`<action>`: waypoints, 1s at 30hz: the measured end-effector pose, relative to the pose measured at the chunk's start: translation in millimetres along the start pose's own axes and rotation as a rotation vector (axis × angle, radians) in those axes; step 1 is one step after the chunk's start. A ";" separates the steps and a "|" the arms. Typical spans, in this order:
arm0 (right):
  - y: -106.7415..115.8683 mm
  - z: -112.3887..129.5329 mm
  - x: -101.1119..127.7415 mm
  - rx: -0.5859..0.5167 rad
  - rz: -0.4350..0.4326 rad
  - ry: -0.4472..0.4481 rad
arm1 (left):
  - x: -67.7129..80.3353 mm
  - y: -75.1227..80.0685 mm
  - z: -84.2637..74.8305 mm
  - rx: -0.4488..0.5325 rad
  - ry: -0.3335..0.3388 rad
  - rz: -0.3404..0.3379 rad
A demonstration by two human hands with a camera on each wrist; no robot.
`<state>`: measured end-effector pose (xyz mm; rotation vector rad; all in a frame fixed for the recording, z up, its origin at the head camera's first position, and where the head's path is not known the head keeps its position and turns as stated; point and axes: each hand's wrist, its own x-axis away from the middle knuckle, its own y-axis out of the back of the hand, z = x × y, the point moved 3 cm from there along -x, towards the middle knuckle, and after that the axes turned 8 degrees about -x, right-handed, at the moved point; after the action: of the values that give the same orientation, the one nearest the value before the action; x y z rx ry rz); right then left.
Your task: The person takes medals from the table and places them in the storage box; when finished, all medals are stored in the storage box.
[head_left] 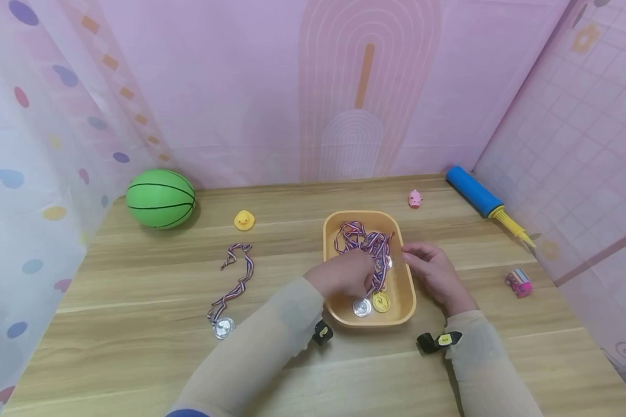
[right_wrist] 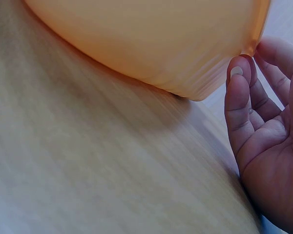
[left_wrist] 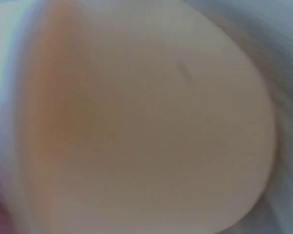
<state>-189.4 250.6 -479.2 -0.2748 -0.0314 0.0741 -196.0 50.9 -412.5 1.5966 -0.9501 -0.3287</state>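
In the head view, an orange plastic tub (head_left: 408, 292) holds a tangle of striped medal ribbons (head_left: 352, 231), a silver medal (head_left: 361, 307) and a gold medal (head_left: 381, 302). My left hand (head_left: 344, 273) reaches down into it, curled fingers at a ribbon beside these medals; the back of the hand hides part of the grip. At the tub's right side, my right hand (head_left: 438, 275) pinches the rim. The right wrist view shows that hand's fingers (right_wrist: 238, 95) at the tub wall (right_wrist: 151, 53). Blurred tub wall (left_wrist: 161, 122) fills most of the left wrist view.
Left of the tub lies another silver medal (head_left: 224, 328) with its striped ribbon (head_left: 242, 281). Around the wooden table (head_left: 151, 324) are a green ball (head_left: 160, 198), yellow duck (head_left: 244, 220), pink pig (head_left: 414, 198), blue pump (head_left: 475, 191) and pink toy vehicle (head_left: 519, 283).
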 end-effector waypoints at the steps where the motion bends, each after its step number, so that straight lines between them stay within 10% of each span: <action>1: -0.3 0.2 0.1 0.003 -0.001 -0.001 | 3.6 3.3 0.0 0.018 0.007 -0.018; 16: 1.2 0.5 0.5 0.100 -0.008 -0.012 | 109.5 30.9 67.1 0.182 0.131 -0.334; 22: 1.3 3.3 2.0 0.103 -0.016 -0.012 | 166.5 12.7 103.3 0.146 0.199 -0.436; 30: -2.4 4.4 2.1 0.075 0.003 -0.015 | 225.5 -27.8 139.1 0.264 0.342 -0.411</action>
<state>-187.3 249.7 -474.3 -0.1991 -0.0428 0.0797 -137.0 -208.9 -411.4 2.0141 -0.4097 -0.2048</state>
